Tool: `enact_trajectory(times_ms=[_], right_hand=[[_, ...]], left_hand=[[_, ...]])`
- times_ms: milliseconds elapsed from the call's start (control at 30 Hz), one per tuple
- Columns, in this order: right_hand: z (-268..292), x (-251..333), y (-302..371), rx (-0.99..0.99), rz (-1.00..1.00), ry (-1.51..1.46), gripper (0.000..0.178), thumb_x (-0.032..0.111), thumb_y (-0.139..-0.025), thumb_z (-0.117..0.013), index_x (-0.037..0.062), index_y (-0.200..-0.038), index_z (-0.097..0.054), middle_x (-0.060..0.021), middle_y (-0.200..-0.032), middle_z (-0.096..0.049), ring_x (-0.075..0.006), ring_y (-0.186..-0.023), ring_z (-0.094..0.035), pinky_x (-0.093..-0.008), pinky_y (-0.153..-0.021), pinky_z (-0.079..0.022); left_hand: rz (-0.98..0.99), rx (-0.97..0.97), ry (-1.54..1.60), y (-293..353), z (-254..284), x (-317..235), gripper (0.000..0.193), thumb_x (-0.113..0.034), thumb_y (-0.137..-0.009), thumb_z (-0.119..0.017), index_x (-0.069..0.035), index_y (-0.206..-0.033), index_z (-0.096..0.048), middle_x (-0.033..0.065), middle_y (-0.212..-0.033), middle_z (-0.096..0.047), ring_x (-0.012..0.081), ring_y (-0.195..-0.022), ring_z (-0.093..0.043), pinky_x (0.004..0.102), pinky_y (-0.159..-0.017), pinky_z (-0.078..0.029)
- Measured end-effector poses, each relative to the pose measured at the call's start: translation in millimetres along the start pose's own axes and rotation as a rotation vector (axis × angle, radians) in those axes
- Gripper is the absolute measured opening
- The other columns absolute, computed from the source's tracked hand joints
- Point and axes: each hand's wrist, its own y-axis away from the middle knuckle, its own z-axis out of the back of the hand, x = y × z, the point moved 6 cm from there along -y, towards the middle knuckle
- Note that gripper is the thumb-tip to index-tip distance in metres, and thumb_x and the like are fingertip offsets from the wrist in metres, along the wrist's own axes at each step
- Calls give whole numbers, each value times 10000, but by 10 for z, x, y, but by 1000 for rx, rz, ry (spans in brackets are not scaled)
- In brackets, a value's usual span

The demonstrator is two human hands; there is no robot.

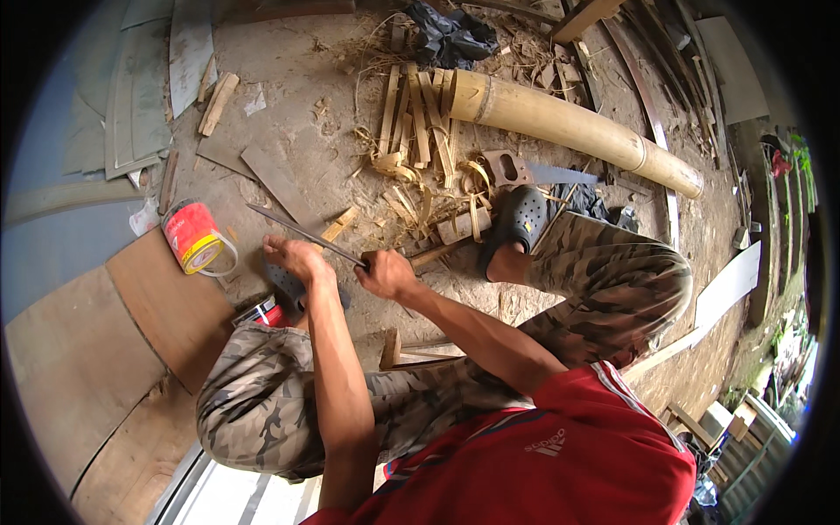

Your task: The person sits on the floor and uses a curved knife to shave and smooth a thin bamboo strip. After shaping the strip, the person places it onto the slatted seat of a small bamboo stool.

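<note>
My right hand (385,274) is closed around the near end of a long, narrow dark blade (302,229), which looks like a knife; the grip is hidden in my fist. The blade slants up and left, past my left hand. My left hand (297,259) is just below the blade with its fingers curled together; what they hold, if anything, is too small to make out. A wooden stick (433,254) lies on the ground just right of my right fist. Beyond the blade lies a short piece of split wood (339,224).
A red and yellow can (199,241) lies tipped at left. Ahead are bamboo strips (420,118), shavings and a handsaw (534,171). A thick bamboo pole (560,122) stretches rightward. Plywood sheets (166,297) cover the left side. My clog (523,219) rests beside a wooden block (464,226).
</note>
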Motion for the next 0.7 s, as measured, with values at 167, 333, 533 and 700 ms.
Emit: enact_trajectory(times_ms=[167, 333, 533, 700], right_hand=[[-142, -521, -260, -15, -136, 91, 343, 337, -859, -575, 10, -866, -678, -237, -838, -693, -391, -714, -684, -459, -701, -551], [-322, -306, -98, -299, 199, 320, 292, 239, -900, -550, 14, -715, -573, -79, -551, -521, -206, -496, -561, -359, -411, -469], [-285, -448, -187, 10, -24, 55, 251, 232, -899, -557, 1, -829, -628, -159, -632, -583, -243, -520, -590, -383, -461, -499], [-187, -355, -60, 23, -5, -49, 227, 235, -900, -548, 66, -800, -663, -127, -601, -583, -228, -471, -543, -384, -493, -505]], left_hand=[[29, 74, -85, 69, -1, -76, 758, -516, -1033, -206, 24, -1539, -43, 231, -1615, -42, 335, -1491, -154, 434, -1219, -161], [16, 55, -104, -7, 34, -25, 773, -535, -1032, -192, 24, -1539, -26, 218, -1620, -16, 313, -1499, -128, 407, -1226, -129], [13, 58, -142, -6, 19, 16, 803, -560, -1026, -178, 40, -1534, -14, 211, -1622, 20, 304, -1507, -78, 401, -1229, -92], [-9, 113, -173, -75, -29, 84, 808, -566, -1024, -162, 38, -1532, 12, 210, -1621, 34, 301, -1509, -56, 399, -1231, -82]])
